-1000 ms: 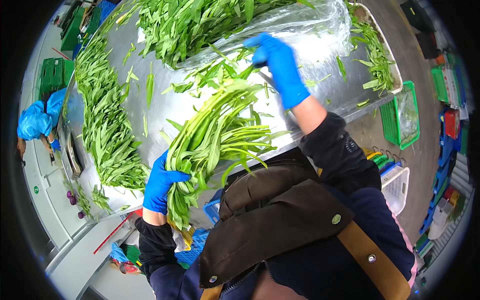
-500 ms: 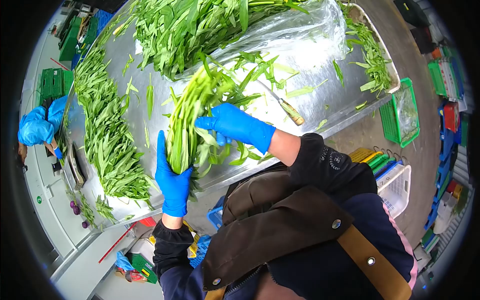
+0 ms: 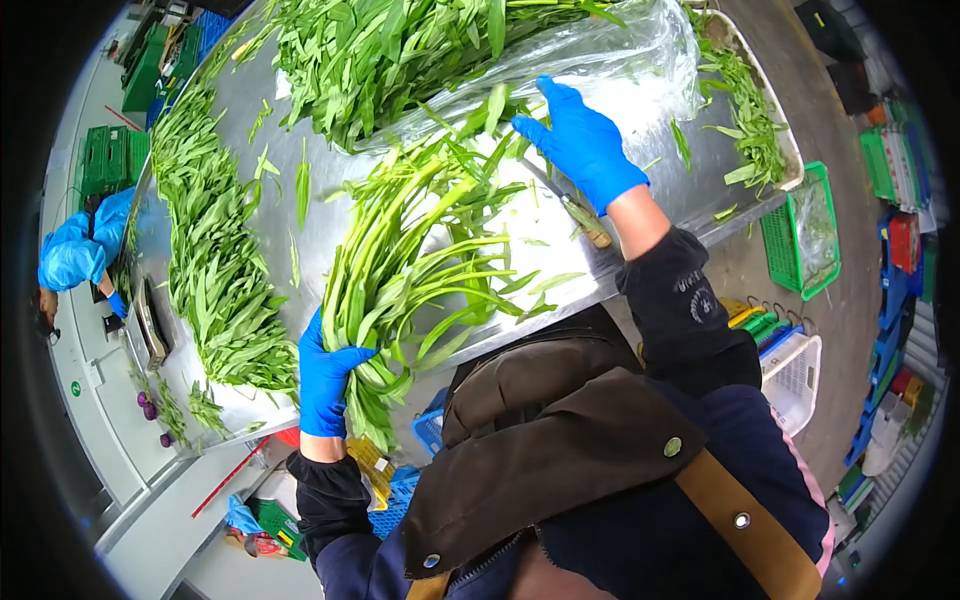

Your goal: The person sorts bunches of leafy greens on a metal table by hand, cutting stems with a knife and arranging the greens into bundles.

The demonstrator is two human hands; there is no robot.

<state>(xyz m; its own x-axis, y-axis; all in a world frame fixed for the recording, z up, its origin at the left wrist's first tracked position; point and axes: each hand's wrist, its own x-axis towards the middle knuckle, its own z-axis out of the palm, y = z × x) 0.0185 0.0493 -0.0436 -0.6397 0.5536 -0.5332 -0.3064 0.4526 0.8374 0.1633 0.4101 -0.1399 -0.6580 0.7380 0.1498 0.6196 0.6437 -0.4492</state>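
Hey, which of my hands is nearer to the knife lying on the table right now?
Your right. The right hand is over the metal table, close beside the knife; the left hand is farther off, at the table's near edge, gripping the bunch of greens.

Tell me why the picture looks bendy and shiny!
Head view: lines curve near the black borders, likely a fisheye lens; also head view: white glare on the metal table beside the right hand, bright streaks on the clear plastic.

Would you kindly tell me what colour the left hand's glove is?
The left hand wears a bright blue glove, clearest in the head view.
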